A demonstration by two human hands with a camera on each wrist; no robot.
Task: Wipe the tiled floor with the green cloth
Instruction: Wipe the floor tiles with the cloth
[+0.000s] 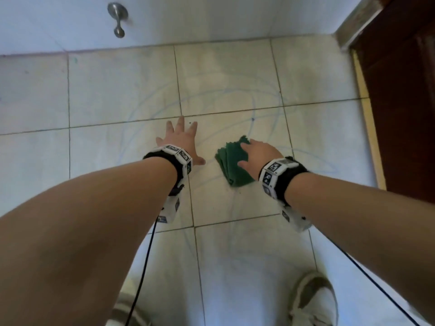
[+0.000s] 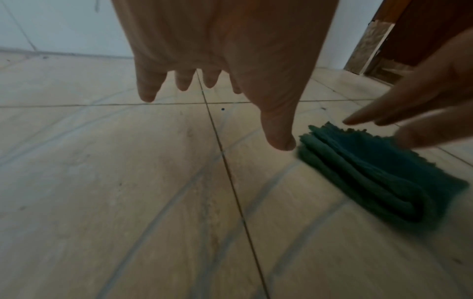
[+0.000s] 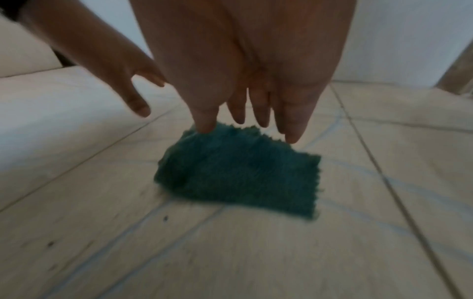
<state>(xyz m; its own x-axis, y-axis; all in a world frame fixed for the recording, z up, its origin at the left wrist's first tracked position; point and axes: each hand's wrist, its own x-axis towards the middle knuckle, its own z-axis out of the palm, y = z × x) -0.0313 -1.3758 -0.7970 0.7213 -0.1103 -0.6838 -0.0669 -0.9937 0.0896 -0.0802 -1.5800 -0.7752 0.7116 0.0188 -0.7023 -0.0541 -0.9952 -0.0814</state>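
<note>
A folded green cloth (image 1: pixel 231 167) lies flat on the pale tiled floor (image 1: pixel 117 102), which is marked with curved blue lines. My right hand (image 1: pixel 257 154) is spread over the cloth's far right part with straight fingers. In the right wrist view the right hand (image 3: pixel 245 113) has its fingertips at the far edge of the cloth (image 3: pixel 243 178), and nothing is gripped. My left hand (image 1: pixel 181 142) hovers open over bare tile just left of the cloth, fingers splayed. The left wrist view shows the left hand (image 2: pixel 217 76), the cloth (image 2: pixel 371 172) and the right hand's fingers (image 2: pixel 409 113) low over it.
A white wall with a metal door stop (image 1: pixel 117 18) runs along the far side. A dark wooden door (image 1: pixel 400 90) and its frame stand at the right. My shoe (image 1: pixel 315 300) is at the near right, and black cables (image 1: pixel 141 267) hang from both wrists.
</note>
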